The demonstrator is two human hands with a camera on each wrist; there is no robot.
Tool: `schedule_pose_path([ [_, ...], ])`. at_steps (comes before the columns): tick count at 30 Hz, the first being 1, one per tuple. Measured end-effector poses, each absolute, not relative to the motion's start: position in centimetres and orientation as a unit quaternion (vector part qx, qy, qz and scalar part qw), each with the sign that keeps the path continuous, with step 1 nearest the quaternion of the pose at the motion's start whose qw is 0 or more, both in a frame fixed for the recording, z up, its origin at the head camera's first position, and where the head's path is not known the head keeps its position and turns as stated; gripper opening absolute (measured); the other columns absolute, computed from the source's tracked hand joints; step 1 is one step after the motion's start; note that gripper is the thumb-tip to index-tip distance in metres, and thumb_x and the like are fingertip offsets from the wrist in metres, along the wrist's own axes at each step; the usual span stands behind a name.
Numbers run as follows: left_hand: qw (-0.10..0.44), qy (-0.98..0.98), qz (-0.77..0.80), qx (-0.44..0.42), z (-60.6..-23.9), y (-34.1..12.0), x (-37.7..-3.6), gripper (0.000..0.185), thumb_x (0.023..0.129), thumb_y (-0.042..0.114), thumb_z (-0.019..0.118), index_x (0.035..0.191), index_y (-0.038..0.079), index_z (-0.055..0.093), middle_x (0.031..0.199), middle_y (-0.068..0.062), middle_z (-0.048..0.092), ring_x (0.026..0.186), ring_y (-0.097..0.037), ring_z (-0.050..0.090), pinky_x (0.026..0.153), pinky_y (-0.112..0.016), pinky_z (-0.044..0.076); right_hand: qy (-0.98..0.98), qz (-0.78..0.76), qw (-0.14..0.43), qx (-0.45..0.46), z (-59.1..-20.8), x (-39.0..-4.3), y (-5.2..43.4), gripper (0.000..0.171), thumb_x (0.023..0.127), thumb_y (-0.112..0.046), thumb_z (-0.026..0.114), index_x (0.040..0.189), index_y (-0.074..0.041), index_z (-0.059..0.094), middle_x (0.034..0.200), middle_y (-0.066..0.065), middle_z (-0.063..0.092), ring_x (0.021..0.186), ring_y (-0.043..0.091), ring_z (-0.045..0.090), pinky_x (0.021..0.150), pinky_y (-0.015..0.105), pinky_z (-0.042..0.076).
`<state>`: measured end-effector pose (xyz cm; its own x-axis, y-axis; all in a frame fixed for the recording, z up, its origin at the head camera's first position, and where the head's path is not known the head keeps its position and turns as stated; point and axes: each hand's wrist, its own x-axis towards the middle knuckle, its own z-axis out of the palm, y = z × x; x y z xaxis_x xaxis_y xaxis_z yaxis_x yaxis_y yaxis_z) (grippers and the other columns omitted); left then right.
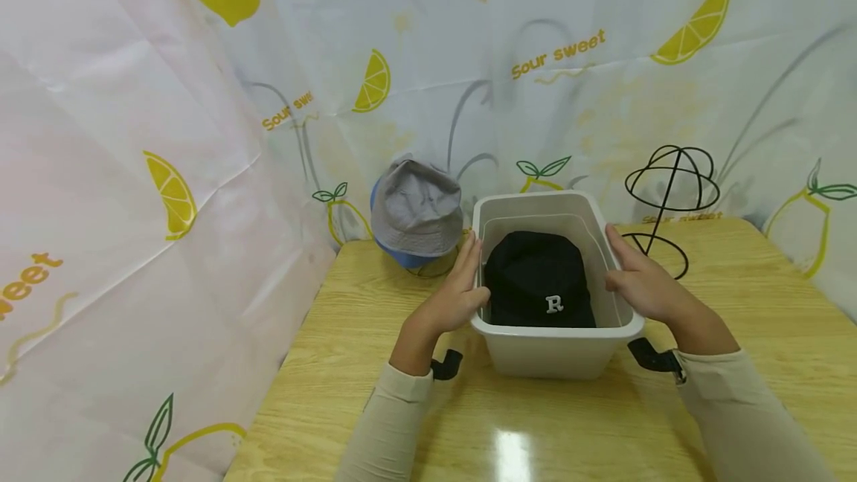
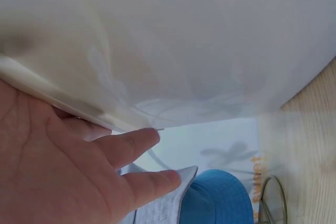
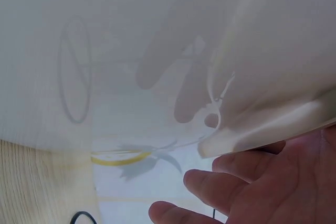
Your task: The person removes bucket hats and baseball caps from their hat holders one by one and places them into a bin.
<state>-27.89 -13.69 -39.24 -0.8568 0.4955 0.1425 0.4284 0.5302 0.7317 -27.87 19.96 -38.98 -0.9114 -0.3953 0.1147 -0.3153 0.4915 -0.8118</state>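
A white plastic bin (image 1: 556, 352) stands on the wooden table (image 1: 375, 333), and a black cap with a white "R" (image 1: 538, 281) lies inside it. My left hand (image 1: 462, 288) grips the bin's left rim, thumb over the edge and fingers along the outside. On the right rim my right hand (image 1: 639, 285) holds the same way. The left wrist view shows my left hand (image 2: 79, 171) under the rim, against the bin wall (image 2: 184, 40). In the right wrist view my right hand (image 3: 262, 182) sits below the bin's rim (image 3: 252, 135).
A grey bucket hat (image 1: 415, 214) sits over a blue hat (image 2: 215, 198) on a wire stand at the back left. A bare black wire hat stand (image 1: 669, 195) is at the back right. A lemon-print curtain (image 1: 167, 132) closes the back and left sides.
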Motion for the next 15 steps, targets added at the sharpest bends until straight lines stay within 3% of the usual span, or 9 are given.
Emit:
schedule_pose_path([
  [6, 0.029, 0.882, 0.389, 0.266, -39.2, -13.9, -28.0, 0.094, 0.09, 0.024, 0.048, 0.167, 0.017, -0.004, 0.173, 0.0, -0.02, 0.161, -0.024, -0.011, 0.128, -0.055, 0.008, 0.861, -0.463, 0.043, -0.206, -39.0, -27.7, 20.0, 0.093, 0.094, -0.002, 0.046, 0.163, -0.01, -0.016, 0.172, 0.024, -0.009, 0.145, 0.06, 0.027, 0.096, 0.072, 0.047],
  [10, 0.011, 0.881, 0.385, 0.273, -38.8, -14.1, -28.0, 0.091, 0.094, 0.026, 0.05, 0.167, 0.011, -0.002, 0.173, 0.003, -0.017, 0.161, -0.026, -0.009, 0.128, -0.056, 0.006, 0.859, -0.465, 0.04, -0.208, -38.9, -27.7, 19.9, 0.094, 0.094, -0.001, 0.046, 0.163, -0.009, -0.017, 0.172, 0.022, -0.012, 0.149, 0.059, 0.021, 0.101, 0.073, 0.043],
  [15, -0.017, 0.891, 0.361, 0.276, -38.1, -14.5, -28.1, 0.088, 0.1, 0.033, 0.051, 0.167, 0.007, 0.0, 0.175, 0.0, -0.011, 0.162, -0.025, -0.005, 0.126, -0.063, 0.004, 0.866, -0.456, 0.023, -0.206, -38.7, -27.8, 19.9, 0.094, 0.092, -0.001, 0.049, 0.163, -0.005, -0.012, 0.171, 0.016, -0.019, 0.157, 0.046, -0.008, 0.12, 0.071, 0.011],
])
